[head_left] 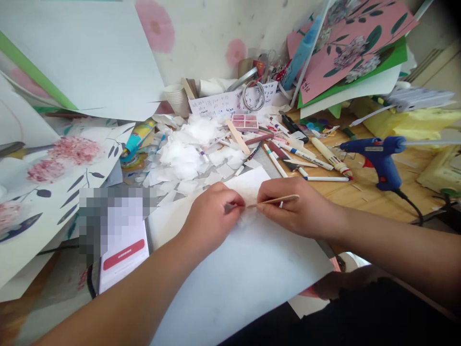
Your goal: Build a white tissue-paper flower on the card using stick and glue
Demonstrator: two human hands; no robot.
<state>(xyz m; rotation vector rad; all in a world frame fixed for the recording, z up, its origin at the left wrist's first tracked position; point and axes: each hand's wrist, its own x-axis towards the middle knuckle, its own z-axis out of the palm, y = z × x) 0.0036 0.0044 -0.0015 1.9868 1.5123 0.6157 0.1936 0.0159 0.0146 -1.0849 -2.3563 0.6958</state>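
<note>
A large white sheet of paper (230,283) lies at a slant in front of me, under both hands. My right hand (300,206) is closed around a thin wooden stick (284,198), whose tip points left toward the other hand. Thumb and fingers of my left hand (215,216) are pinched together close to that tip; what they hold, if anything, is too small to name. Just below the fingertips a pale, wispy patch (248,218) shows on the sheet. Behind the hands lie white cotton-like fluff (183,149) and several small white paper scraps (187,186).
A blue glue gun (378,156) stands on the right with its cord trailing down. Several markers (306,157) and a flat wooden stick (238,137) litter the middle. A phone (124,240) lies left. Flower pictures (75,154) and paper cups (176,100) stand around.
</note>
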